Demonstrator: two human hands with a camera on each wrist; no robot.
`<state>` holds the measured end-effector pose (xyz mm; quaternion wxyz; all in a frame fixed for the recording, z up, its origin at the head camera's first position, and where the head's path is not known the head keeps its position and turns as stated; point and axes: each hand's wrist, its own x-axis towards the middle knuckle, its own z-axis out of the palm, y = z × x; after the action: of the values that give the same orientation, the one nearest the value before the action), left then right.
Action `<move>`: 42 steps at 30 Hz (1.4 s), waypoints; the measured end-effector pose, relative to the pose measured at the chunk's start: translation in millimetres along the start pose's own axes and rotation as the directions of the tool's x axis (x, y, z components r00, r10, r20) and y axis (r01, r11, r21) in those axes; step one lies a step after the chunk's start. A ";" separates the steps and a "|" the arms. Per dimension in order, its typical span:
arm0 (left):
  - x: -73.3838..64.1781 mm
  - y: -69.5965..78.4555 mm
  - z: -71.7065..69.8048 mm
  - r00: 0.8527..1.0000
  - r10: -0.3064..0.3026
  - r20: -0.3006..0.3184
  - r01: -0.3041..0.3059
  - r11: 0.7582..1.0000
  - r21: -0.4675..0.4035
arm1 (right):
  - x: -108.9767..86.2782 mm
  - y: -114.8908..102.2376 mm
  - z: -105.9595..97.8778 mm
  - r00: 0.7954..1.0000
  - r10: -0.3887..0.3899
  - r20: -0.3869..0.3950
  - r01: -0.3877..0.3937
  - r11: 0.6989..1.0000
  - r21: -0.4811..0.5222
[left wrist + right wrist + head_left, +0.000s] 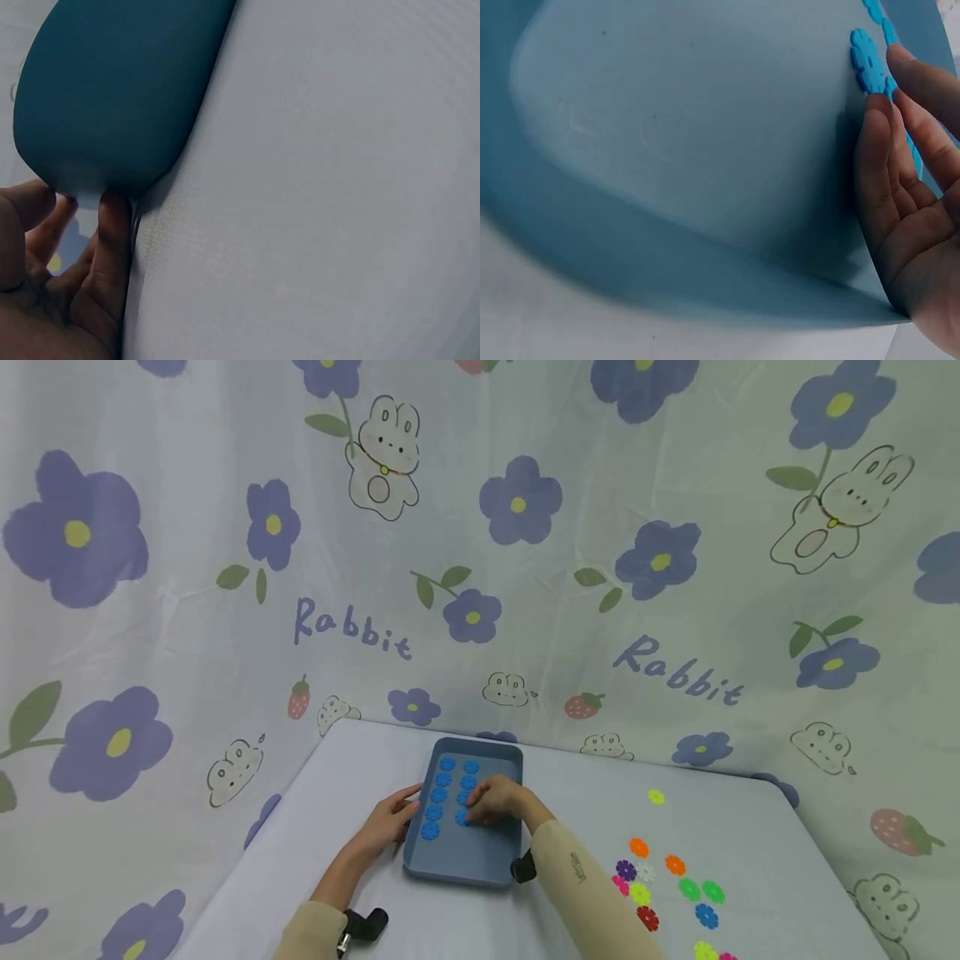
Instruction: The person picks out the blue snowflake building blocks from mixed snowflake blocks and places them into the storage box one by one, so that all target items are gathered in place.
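Note:
A grey-blue rectangular tray (487, 866) lies on the white table, with blue flower-shaped discs (441, 795) in two columns inside. The left hand (386, 822) grips the tray's left side; in the left wrist view its fingertips (114, 214) meet the outer wall. Over the right column, the right hand (498, 800) reaches down and holds a blue flower-shaped disc (867, 61) by its edge, close to the tray floor. Its thumb (922, 82) and fingers are bent around the disc. Part of the right column is hidden behind this hand.
Loose flower-shaped discs of other colours lie to the right, among them an orange disc (675, 865), a green disc (713, 892) and a red disc (647, 918). A yellow disc (656, 797) lies farther back. Behind the table hangs a patterned curtain (517, 577).

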<state>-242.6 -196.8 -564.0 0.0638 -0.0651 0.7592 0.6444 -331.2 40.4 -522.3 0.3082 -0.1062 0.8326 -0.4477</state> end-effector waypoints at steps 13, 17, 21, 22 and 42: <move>-0.2 -1.2 1.7 1.000 0.004 0.017 -0.004 1.000 -0.001 | -1.9 0.8 5.9 0.996 -0.074 -0.047 0.068 0.991 -0.114; -0.9 -0.7 4.6 1.000 -0.007 0.008 0.007 1.000 -0.003 | -2.8 2.3 8.0 0.995 -0.074 -0.064 0.067 0.991 -0.115; -1.7 1.3 4.6 1.000 -0.008 -0.010 0.008 1.000 0.009 | -1.4 0.8 8.3 0.996 -0.066 -0.061 0.059 0.992 -0.115; -1.8 1.7 4.3 1.000 -0.010 -0.012 0.010 1.000 0.010 | -0.8 0.2 8.3 0.996 -0.064 -0.060 0.057 0.992 -0.115; -2.7 4.9 4.4 1.000 -0.024 -0.009 0.025 0.999 0.024 | -0.5 -1.0 7.8 0.995 -0.083 -0.057 0.076 0.991 -0.112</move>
<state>-240.8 -191.7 -559.4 0.0692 -0.0764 0.7665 0.6340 -326.2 34.8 -524.5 0.2579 -0.1422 0.8602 -0.4164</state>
